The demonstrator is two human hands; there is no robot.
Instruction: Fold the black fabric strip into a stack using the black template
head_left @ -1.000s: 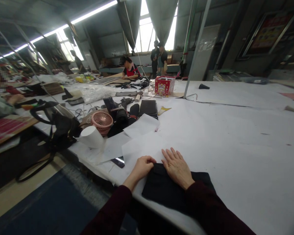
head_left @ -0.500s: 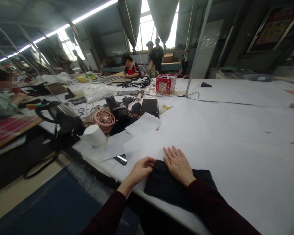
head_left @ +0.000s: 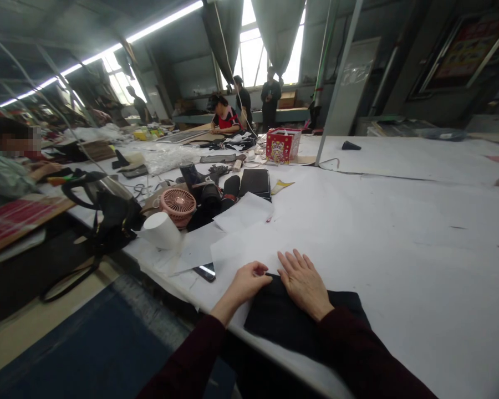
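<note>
A folded piece of dark fabric (head_left: 274, 318) lies at the near edge of the white-covered table (head_left: 399, 238). My right hand (head_left: 305, 284) rests flat on its upper part, fingers stretched out beyond the far edge onto the white surface. At the fabric's upper left corner, the curled fingers and thumb of my left hand (head_left: 245, 284) pinch its edge. Part of the fabric is hidden under my right hand and sleeve.
Left of my hands are a phone (head_left: 205, 271), white paper sheets (head_left: 243, 244), a white roll (head_left: 162, 230), a pink fan (head_left: 178, 205) and a metal kettle (head_left: 114, 191). Further back stands a red box (head_left: 278, 147) near a pole (head_left: 336, 83). Several people work around.
My left hand has shifted slightly right and up, its thumb now further over the fabric's corner. My right hand stays flat in nearly the same place. People in the background have moved.
</note>
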